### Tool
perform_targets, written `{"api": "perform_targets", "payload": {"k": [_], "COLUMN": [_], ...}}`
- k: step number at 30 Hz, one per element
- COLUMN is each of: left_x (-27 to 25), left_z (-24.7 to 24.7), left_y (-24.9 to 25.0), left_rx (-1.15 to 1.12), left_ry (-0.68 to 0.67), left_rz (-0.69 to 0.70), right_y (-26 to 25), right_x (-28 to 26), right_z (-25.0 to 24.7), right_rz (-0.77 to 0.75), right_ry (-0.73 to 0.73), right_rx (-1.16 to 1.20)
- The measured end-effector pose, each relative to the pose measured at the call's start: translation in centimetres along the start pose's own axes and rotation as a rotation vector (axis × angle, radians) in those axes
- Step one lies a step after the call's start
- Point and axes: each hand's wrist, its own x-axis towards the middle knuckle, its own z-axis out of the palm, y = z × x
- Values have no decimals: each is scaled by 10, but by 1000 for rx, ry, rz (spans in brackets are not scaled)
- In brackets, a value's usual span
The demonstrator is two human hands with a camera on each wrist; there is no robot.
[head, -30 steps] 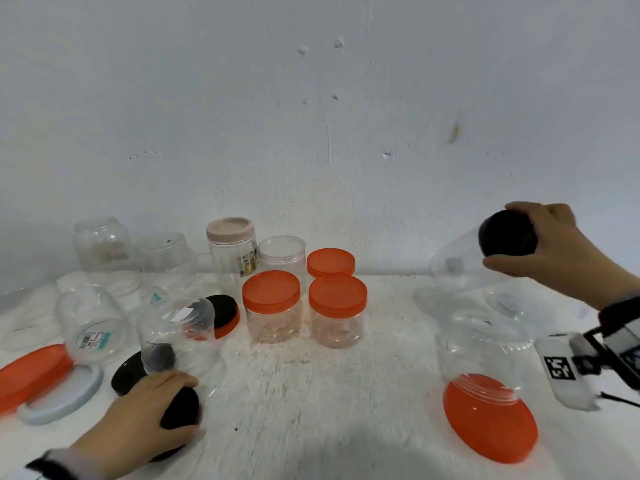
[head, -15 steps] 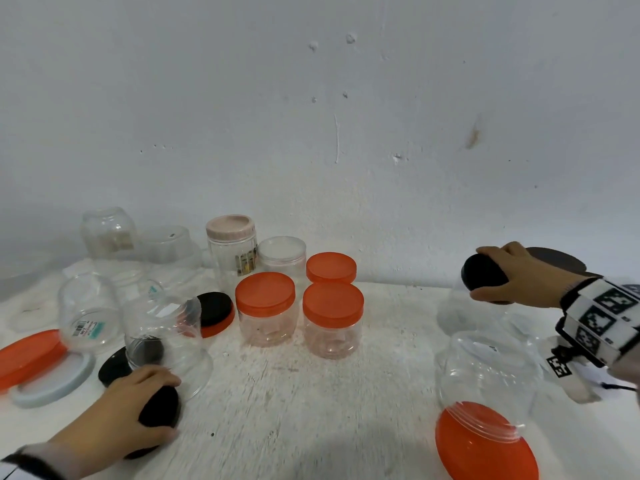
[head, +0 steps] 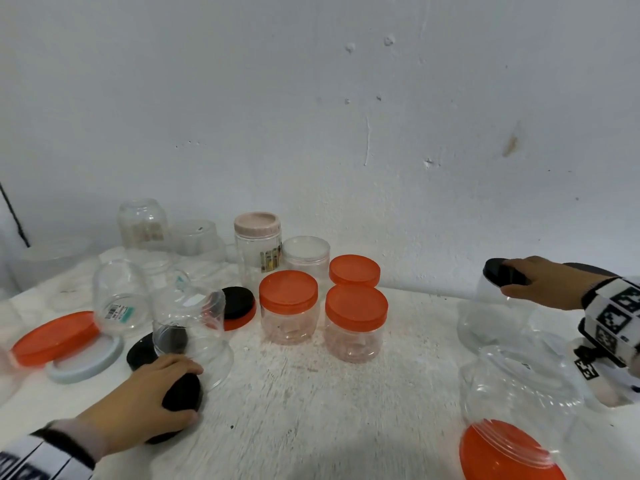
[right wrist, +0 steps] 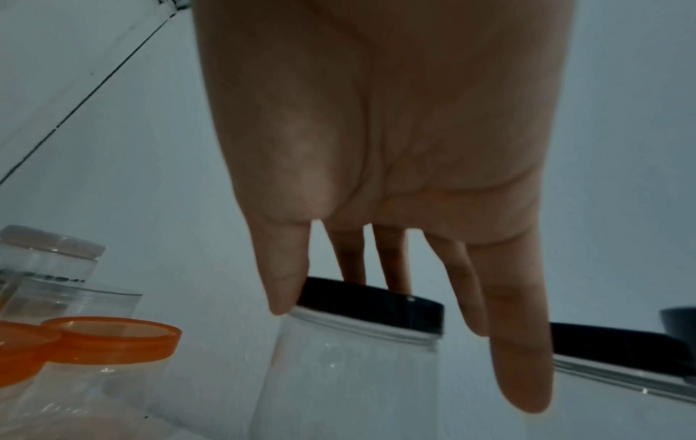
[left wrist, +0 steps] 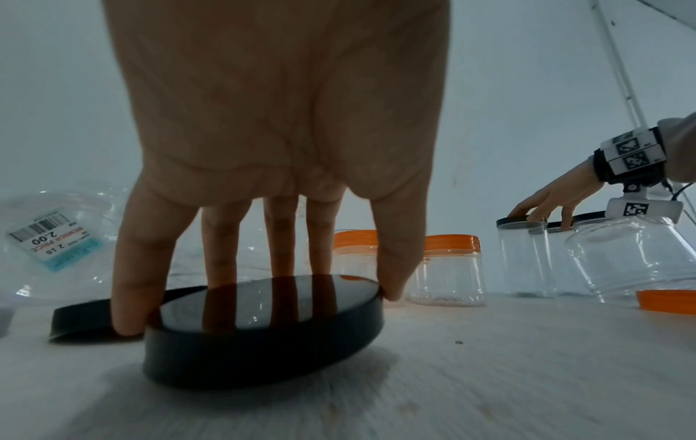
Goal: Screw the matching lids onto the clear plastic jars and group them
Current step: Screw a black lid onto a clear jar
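the left hand [head: 138, 414] pinched a loose black lid [left wrist: 263, 324] between thumb and fingers, low on the white table [head: 311, 410], one edge seemingly tipped up. just beyond it lay an open clear jar [head: 194, 327] on its side, likely this lid's match; the next move called for standing that jar up and seating the lid squarely on its threads. farther right, the right hand [head: 550, 285] gripped the black lid [right wrist: 373, 300] of a capped jar [head: 491, 317], fingers curled over its rim, apparently placing it with the group. a label [left wrist: 49, 241] on a far-left jar read "member price 2.00".
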Motion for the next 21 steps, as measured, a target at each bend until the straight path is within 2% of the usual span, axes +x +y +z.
{"api": "perform_targets", "payload": {"k": [4,10,14,17,21], "left_x": [-8,-19,-24,-28,-34], "left_z": [-9,-25,-33,-39,-50], "left_y": [-1,-18,-36,-50,-72], "left_rx": [-53,-182,-241,-286,-392], "left_ry": [0,77,125,168,199], "left_rz": [11,53,65,56,47], "right_y": [-9,-30,-79,-138,-218], "right_x": [0,-2,-22,-45,-72], "right_z": [0,2,0,-7,-11], "right_rz": [59,120,30,-65,-270], "right_ry": [-28,54,140,119,88], "right_rx": [-90,-147,-172,-193,-182]}}
